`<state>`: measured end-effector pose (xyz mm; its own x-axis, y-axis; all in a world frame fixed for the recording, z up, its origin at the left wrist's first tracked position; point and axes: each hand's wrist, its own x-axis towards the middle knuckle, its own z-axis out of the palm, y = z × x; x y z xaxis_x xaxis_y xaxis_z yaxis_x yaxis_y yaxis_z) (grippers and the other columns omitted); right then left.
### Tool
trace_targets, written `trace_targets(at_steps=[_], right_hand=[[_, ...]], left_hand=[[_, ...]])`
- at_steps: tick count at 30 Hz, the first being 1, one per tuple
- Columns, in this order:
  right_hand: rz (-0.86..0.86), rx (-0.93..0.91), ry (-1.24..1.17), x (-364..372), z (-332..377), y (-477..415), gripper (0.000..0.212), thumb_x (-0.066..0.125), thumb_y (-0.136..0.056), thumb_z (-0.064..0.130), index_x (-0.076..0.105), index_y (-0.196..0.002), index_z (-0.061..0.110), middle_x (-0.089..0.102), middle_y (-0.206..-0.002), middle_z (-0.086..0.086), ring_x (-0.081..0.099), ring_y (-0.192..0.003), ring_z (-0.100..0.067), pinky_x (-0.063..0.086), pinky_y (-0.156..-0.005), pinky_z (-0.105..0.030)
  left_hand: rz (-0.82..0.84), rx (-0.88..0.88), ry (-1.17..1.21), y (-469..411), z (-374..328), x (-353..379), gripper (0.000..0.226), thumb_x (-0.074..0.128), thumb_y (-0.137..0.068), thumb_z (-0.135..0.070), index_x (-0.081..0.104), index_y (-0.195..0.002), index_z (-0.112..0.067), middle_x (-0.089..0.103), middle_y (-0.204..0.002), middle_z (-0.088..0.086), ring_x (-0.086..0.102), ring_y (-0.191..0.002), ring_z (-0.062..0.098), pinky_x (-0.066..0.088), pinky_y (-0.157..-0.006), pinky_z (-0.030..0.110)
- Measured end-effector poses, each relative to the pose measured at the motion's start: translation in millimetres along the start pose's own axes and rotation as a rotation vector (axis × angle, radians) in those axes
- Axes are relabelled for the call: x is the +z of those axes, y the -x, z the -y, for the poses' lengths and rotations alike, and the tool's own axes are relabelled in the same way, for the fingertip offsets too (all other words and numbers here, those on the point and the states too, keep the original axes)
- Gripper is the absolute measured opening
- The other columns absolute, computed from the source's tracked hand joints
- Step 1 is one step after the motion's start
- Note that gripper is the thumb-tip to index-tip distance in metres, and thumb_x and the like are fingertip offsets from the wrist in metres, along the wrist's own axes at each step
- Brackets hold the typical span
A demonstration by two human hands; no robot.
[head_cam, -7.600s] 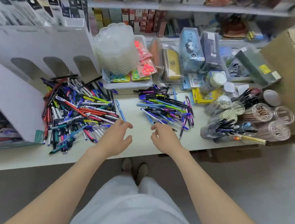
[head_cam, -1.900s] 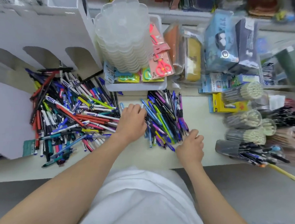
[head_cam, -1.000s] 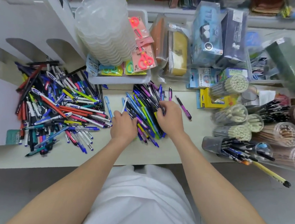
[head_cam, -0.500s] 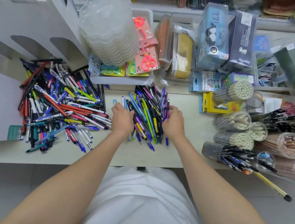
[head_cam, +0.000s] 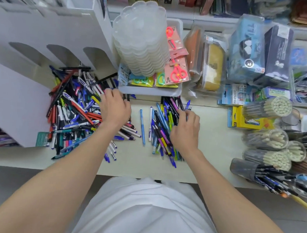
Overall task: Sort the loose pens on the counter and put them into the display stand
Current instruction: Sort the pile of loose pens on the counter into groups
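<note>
A large mixed pile of loose pens lies on the counter's left part, against the white display stand with its arched slots. A smaller pile of blue, purple and black pens lies in the middle. One light blue pen lies alone between the two piles. My left hand rests palm down on the right edge of the large pile, fingers bent onto the pens. My right hand sits on the right side of the small pile, its fingers curled round a dark blue pen.
A white tray behind the piles holds a stack of clear plastic dishes and packed scissors. Tubes of pencils and a tipped cup of pens crowd the right side. The counter's front edge runs close to my body.
My left hand has left the small pile and moved left onto the large pile. My right hand stays at the small pile. One light blue pen now lies apart between the piles.
</note>
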<state>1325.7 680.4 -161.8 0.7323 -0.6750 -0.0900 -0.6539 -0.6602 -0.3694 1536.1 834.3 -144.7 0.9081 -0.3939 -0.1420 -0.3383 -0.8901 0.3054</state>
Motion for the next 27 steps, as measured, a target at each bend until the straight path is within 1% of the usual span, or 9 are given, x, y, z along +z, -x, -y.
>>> trace_targets(at_steps=[4, 7, 9, 11, 13, 15, 19, 23, 27], right_hand=[[0.105, -0.294, -0.046, 17.4, 53.4, -14.1, 0.060, 0.060, -0.077, 0.000, 0.059, -0.136, 0.002, 0.059, -0.129, -0.018, 0.054, -0.115, -0.038, 0.050, -0.099, -0.051], [0.276, -0.402, -0.081, 30.0, 92.4, -26.4, 0.058, 0.059, -0.090, 0.007, 0.052, -0.147, 0.003, 0.054, -0.144, -0.019, 0.049, -0.131, -0.037, 0.044, -0.112, -0.050], [0.375, -0.372, -0.102, 38.9, 112.6, -38.3, 0.060, 0.053, -0.100, 0.020, 0.041, -0.157, 0.006, 0.041, -0.161, -0.020, 0.038, -0.146, -0.036, 0.034, -0.122, -0.049], [0.456, -0.328, -0.087, 51.0, 127.7, -50.8, 0.063, 0.046, -0.105, 0.032, 0.033, -0.161, 0.005, 0.033, -0.166, -0.020, 0.029, -0.153, -0.037, 0.027, -0.127, -0.048], [0.498, -0.306, -0.042, 58.5, 135.8, -57.9, 0.067, 0.042, -0.107, 0.041, 0.028, -0.162, 0.006, 0.033, -0.165, -0.019, 0.027, -0.154, -0.037, 0.025, -0.127, -0.050], [0.510, -0.256, -0.013, 62.3, 146.2, -63.5, 0.067, 0.040, -0.107, 0.045, 0.026, -0.162, 0.010, 0.034, -0.164, -0.015, 0.029, -0.152, -0.035, 0.028, -0.124, -0.052], [0.491, -0.157, -0.018, 60.5, 159.8, -69.6, 0.060, 0.045, -0.104, 0.044, 0.032, -0.154, 0.014, 0.045, -0.151, -0.011, 0.039, -0.132, -0.034, 0.041, -0.106, -0.054], [0.545, -0.155, -0.022, 60.6, 157.5, -51.6, 0.079, 0.052, -0.096, 0.044, 0.021, -0.163, 0.016, 0.039, -0.150, -0.009, 0.035, -0.132, -0.033, 0.039, -0.110, -0.054], [0.495, -0.123, -0.039, 60.8, 149.4, -30.1, 0.074, 0.054, -0.093, 0.046, 0.036, -0.158, 0.014, 0.044, -0.141, -0.010, 0.039, -0.130, -0.031, 0.038, -0.111, -0.048]], left_hand=[[0.022, -0.008, -0.059, -40.0, 28.1, -8.0, 0.048, 0.054, -0.097, -0.018, 0.050, -0.142, -0.002, 0.047, -0.144, 0.022, 0.043, -0.133, 0.044, 0.042, -0.106, 0.060], [0.133, 0.009, -0.100, -71.9, 42.1, -12.0, 0.058, 0.054, -0.097, -0.014, 0.041, -0.152, -0.004, 0.038, -0.159, 0.021, 0.036, -0.146, 0.043, 0.034, -0.117, 0.062], [0.260, 0.060, -0.123, -90.1, 47.6, -10.7, 0.070, 0.055, -0.095, -0.010, 0.032, -0.160, -0.010, 0.025, -0.170, 0.015, 0.025, -0.156, 0.039, 0.026, -0.123, 0.063], [0.355, 0.104, -0.113, -103.4, 51.8, -9.4, 0.080, 0.055, -0.090, -0.006, 0.026, -0.163, -0.017, 0.019, -0.173, 0.007, 0.019, -0.158, 0.035, 0.023, -0.122, 0.064], [0.397, 0.148, -0.117, -108.1, 51.5, -8.9, 0.085, 0.056, -0.085, -0.004, 0.027, -0.163, -0.022, 0.024, -0.170, 0.004, 0.021, -0.156, 0.034, 0.023, -0.119, 0.065], [0.418, 0.151, -0.138, -113.3, 51.8, -10.4, 0.088, 0.058, -0.082, -0.007, 0.027, -0.163, -0.026, 0.029, -0.166, 0.005, 0.025, -0.152, 0.036, 0.022, -0.118, 0.065], [0.397, 0.224, -0.229, -111.2, 58.4, -9.4, 0.081, 0.059, -0.083, -0.008, 0.036, -0.158, -0.025, 0.037, -0.157, 0.008, 0.033, -0.142, 0.041, 0.024, -0.117, 0.064], [0.349, 0.357, -0.239, -84.7, 76.8, -5.0, 0.074, 0.055, -0.084, -0.001, 0.043, -0.152, -0.028, 0.043, -0.149, 0.008, 0.034, -0.140, 0.039, 0.016, -0.120, 0.068], [0.366, 0.421, -0.142, -60.1, 85.2, 1.0, 0.060, 0.056, -0.089, -0.001, 0.060, -0.137, -0.036, 0.050, -0.140, 0.002, 0.034, -0.139, 0.033, 0.012, -0.122, 0.069]])
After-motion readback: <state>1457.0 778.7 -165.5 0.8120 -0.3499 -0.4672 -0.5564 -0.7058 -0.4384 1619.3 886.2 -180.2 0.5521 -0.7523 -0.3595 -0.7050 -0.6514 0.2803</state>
